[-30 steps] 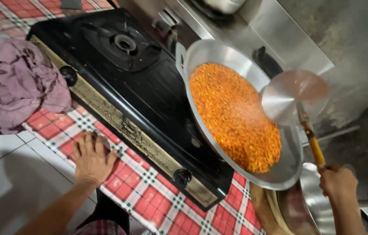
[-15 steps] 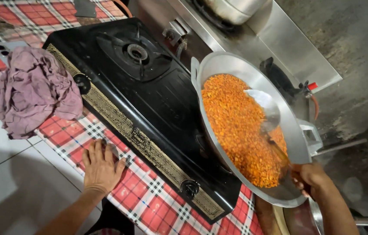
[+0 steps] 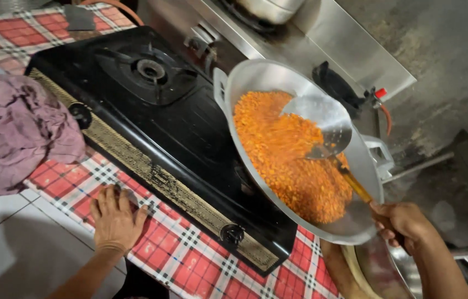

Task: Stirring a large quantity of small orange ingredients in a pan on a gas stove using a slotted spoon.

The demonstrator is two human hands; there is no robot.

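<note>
A person stood over a black two-burner stove (image 3: 156, 138) on a bench (image 3: 1, 254) covered with a red checked cloth (image 3: 184, 254). The right hand (image 3: 403, 224) was closed around the wooden handle of a metal skimmer (image 3: 322, 124), whose round perforated head lay tilted in a wide silver wok (image 3: 261, 77), touching the orange crumbly food (image 3: 284, 160) that filled most of the pan. The wok sat on the stove's right burner, its rim jutting past the stove's edge toward the right hand. The left hand (image 3: 115, 218) lay flat, fingers spread wide, palm down on the checked cloth just in front of the stove's patterned front panel, holding nothing. A crumpled mauve rag (image 3: 21, 130) lay at the stove's left end, touching its corner. The left burner (image 3: 151, 69) stood bare and unlit. Behind the stove ran a steel surface (image 3: 328, 39) carrying another pot (image 3: 267, 8), only partly in view. A black fitting with a red-tipped valve (image 3: 378, 94) sat just beyond the wok's far rim. Below the right hand, the edge of a second metal pan (image 3: 405, 271) showed near the concrete floor (image 3: 444, 61).
</note>
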